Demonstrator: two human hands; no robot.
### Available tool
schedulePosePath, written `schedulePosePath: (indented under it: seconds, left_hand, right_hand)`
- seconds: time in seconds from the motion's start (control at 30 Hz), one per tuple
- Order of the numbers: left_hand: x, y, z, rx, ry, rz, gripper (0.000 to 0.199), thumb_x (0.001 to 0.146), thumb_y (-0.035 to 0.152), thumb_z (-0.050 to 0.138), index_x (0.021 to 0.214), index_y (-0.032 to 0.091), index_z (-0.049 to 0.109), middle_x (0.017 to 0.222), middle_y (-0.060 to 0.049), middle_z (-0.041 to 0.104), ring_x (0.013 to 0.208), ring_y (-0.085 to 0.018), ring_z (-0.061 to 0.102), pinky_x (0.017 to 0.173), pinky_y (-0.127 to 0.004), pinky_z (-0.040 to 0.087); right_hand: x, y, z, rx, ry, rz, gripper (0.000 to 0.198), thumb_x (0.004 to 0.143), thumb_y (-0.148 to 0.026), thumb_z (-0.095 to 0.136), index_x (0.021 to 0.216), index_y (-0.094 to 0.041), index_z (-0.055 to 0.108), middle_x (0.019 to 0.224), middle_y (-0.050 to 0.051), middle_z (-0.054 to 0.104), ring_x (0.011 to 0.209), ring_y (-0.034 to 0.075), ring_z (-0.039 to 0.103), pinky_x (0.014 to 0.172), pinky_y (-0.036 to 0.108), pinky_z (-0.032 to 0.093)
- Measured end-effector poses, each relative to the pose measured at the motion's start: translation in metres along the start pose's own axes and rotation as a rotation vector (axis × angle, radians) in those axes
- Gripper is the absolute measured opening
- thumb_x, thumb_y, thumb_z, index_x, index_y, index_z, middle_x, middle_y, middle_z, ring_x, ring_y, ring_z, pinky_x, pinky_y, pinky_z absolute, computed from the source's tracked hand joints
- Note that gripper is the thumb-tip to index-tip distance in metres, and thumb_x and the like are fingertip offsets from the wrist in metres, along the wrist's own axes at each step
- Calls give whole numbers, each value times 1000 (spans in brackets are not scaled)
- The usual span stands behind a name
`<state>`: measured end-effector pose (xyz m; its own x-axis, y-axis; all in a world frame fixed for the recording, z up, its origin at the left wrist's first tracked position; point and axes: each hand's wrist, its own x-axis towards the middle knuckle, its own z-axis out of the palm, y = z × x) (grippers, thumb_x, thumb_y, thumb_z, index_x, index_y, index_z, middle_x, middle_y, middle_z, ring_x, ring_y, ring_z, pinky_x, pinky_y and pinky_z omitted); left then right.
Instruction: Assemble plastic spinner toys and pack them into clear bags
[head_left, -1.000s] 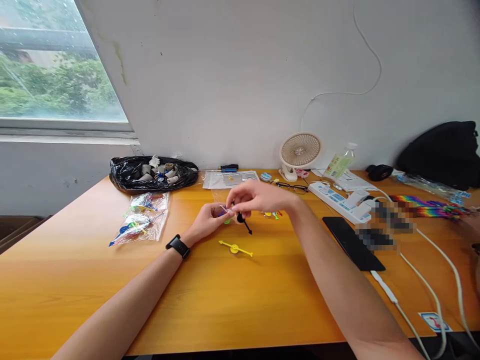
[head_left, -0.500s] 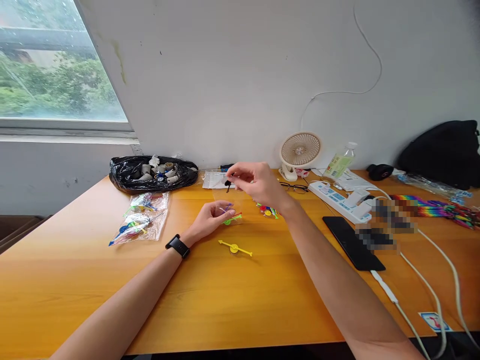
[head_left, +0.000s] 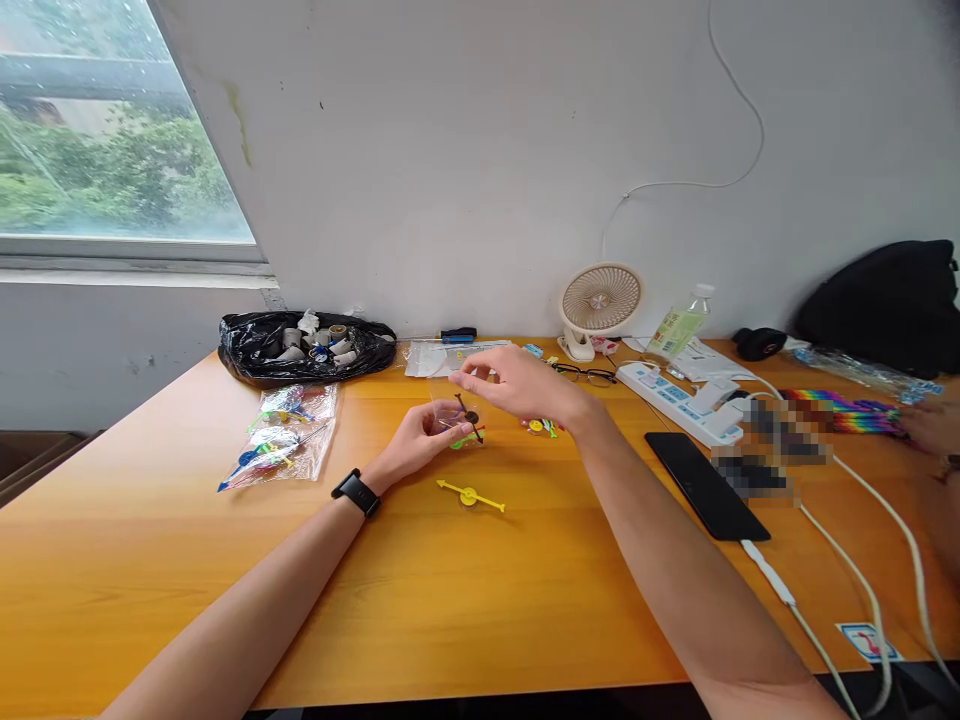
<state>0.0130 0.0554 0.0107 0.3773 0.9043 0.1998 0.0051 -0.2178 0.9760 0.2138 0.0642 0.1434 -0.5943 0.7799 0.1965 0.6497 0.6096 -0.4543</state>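
Observation:
My left hand [head_left: 424, 437], with a black watch on its wrist, grips a clear plastic bag [head_left: 448, 392] above the table, thumb in front. Green and red arrow pieces show low in the bag by my thumb. A black arrow spinner [head_left: 471, 417] hangs tilted at the bag, just below my right hand [head_left: 514, 382]; it looks let go. My right hand's fingers are bent and slightly apart over the bag's top. Nearer to me, a yellow arrow spinner [head_left: 469, 496] lies flat on the table. Several colourful spinner pieces [head_left: 537, 427] lie beyond my right wrist, partly hidden.
A filled clear bag of spinners [head_left: 281, 440] lies left, before a black plastic bag [head_left: 300, 350] of odds and ends. Rightward are a small fan [head_left: 600, 305], glasses [head_left: 589, 375], a power strip [head_left: 679, 402], a phone [head_left: 705, 487] and cables. Another person's hand [head_left: 934, 428] shows far right.
My right hand has come down to the bag's top, its pinch loosened. The black spinner has gone from its fingers down to the bag. Another person's hand has appeared at the right edge.

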Motion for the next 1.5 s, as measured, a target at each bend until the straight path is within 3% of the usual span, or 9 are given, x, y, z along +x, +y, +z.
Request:
schedulePosePath:
  seconds: [0.13,0.33,0.5,0.63,0.8,1.1,1.3,1.37,1.5]
  left_hand:
    - [0,4,-1,31,59,27,57,92,66,68,110,12,74,101,-11,77,89,-23,70,76,-30,55]
    - [2,4,-1,-92,236,33,64,95,73,57,116,14,72,113,-13,78,100,-25,74,88,-34,58]
    - [2,-4,2,-105,47,9,59,85,60,79,121,15,66,107,-12,79,92,-25,77,78,-32,60]
    - [2,-7,6,-11,46,68,46,83,51,84,105,13,70,101,-11,78,87,-24,76,73,-31,60]
    - [2,-5,6,68,139,167,42,78,48,87,93,13,70,92,-9,77,83,-22,72,69,-28,56]
    - [1,-9,2,52,-62,27,38,82,45,85,100,13,76,87,-8,79,71,-18,70,62,-25,51]
    - [0,0,1,28,43,9,38,79,45,88,98,13,78,92,-9,78,78,-21,73,67,-27,54]
    - [1,2,-1,30,103,-3,39,77,45,89,98,13,78,92,-9,79,80,-22,74,69,-27,54]
    - [4,0,-5,44,160,17,41,71,46,92,90,14,77,88,-8,78,78,-21,71,69,-27,54]
  right_hand:
    - [1,5,0,33,-58,-22,13,93,-28,67,86,-17,71,80,2,69,69,13,56,63,25,35]
    - [4,11,3,-12,113,-100,12,95,-23,65,86,-18,73,86,3,71,79,15,60,72,27,38]
    - [1,6,6,-121,101,-87,27,94,-41,71,78,-20,77,87,7,71,96,23,58,87,34,39]
    - [6,-4,23,-224,214,-106,42,92,-54,71,70,-19,75,85,11,67,106,28,52,99,42,34]
    - [15,-11,44,-220,193,-189,39,98,-32,66,61,-19,67,71,6,66,107,25,54,113,49,22]
    - [15,-6,41,-26,154,-185,23,102,-27,59,90,-25,78,95,1,77,116,23,61,124,61,4]
    - [5,-9,11,-22,278,-136,16,96,-32,66,87,-21,73,95,4,75,106,23,60,105,42,40]
    - [-1,-12,1,-29,194,-104,21,95,-35,65,83,-19,71,89,5,73,94,20,61,84,32,44]
    - [-6,-15,5,-103,-446,10,27,85,-42,73,75,-17,73,73,1,69,64,14,57,59,28,35]
